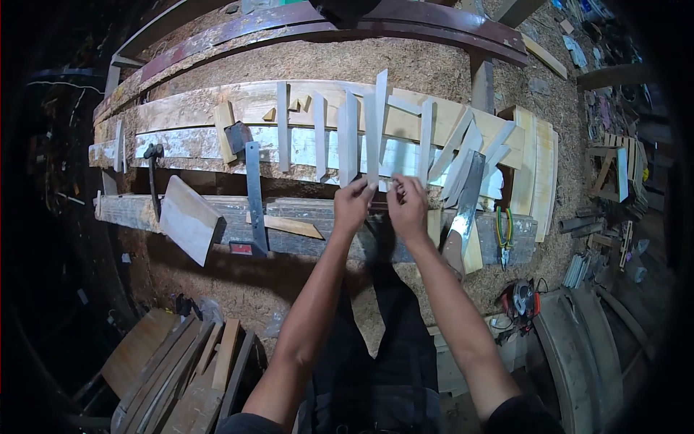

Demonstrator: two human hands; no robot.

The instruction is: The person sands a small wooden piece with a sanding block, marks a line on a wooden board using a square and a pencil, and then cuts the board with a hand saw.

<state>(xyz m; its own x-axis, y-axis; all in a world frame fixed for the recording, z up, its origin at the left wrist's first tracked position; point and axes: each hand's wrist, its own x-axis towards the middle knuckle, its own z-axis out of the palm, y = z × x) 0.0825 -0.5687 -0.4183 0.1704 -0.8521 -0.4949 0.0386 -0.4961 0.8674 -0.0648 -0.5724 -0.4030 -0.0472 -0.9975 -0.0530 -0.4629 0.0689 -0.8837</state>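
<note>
My left hand (352,207) is closed on the lower end of a pale wooden strip (372,137), which stands up from the fingers over the bench. Close on its right, my right hand (407,207) has its fingers curled together; whether something small is in them is hidden. Several similar cut strips (320,137) lie across the planks around both hands. To the right of my right hand, a handsaw (472,189) rests with its blade pointing away. A try square (254,195) lies to the left of my left hand, beside a thin wood offcut (293,226).
Further left are a hammer (152,173) and a tilted wooden board (186,217). Pliers (504,239) lie on the front plank (520,249) at right. A power tool (520,302) sits low at right. Stacked boards (163,362) stand at lower left. Sawdust (311,61) covers the ground.
</note>
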